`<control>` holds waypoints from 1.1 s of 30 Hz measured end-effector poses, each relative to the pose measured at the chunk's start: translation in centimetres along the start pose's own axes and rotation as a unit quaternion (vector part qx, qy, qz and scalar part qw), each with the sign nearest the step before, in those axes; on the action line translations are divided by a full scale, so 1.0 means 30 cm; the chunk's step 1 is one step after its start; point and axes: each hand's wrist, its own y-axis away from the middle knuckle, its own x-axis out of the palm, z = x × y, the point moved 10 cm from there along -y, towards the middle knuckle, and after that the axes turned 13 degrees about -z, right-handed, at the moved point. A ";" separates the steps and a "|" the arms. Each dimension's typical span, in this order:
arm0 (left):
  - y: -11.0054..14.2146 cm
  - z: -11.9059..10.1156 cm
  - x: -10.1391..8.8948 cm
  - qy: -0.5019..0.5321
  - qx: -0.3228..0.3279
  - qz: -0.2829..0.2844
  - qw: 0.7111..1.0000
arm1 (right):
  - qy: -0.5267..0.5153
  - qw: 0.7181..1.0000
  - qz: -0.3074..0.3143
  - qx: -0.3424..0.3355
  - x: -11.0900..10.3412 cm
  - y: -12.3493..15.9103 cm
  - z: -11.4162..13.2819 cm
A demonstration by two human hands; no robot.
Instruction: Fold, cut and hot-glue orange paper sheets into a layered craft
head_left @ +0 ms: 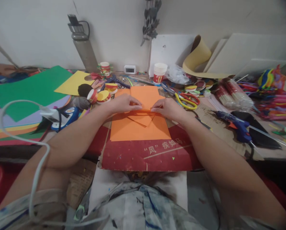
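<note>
An orange paper sheet (143, 129) lies on a red cardboard piece (145, 155) in front of me, partly folded across its middle. My left hand (125, 103) presses down on the fold from the left, fingers together pinching the paper's edge. My right hand (168, 108) does the same from the right, its fingertips on the crease. The upper flap of the orange paper (146, 95) shows beyond my hands.
Green paper (30, 89) and yellow paper (73, 83) lie at the left. Tape rolls (103, 95), yellow scissors (187, 101), a paper cup stack (159, 72), a blue glue gun (238, 127), a grey bottle (84, 44) and a white cable (25, 134) crowd the table.
</note>
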 end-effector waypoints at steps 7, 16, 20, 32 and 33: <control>0.008 -0.038 0.005 -0.067 0.046 0.000 0.997 | 0.060 0.997 -0.037 -0.008 0.008 -0.025 -0.028; 0.000 -0.013 0.034 -0.176 0.024 -0.066 0.982 | -0.010 0.991 -0.130 -0.007 -0.072 -0.026 -0.016; 0.003 -0.006 0.032 -0.223 -0.009 -0.068 0.972 | -0.040 0.971 -0.236 0.013 -0.235 0.001 -0.005; 0.006 -0.007 0.027 -0.257 -0.010 -0.099 0.961 | 0.309 0.864 -0.270 0.292 -0.708 0.561 -0.373; 0.006 -0.004 0.025 -0.260 -0.018 -0.100 0.960 | 0.334 0.857 -0.236 0.314 -0.692 0.599 -0.428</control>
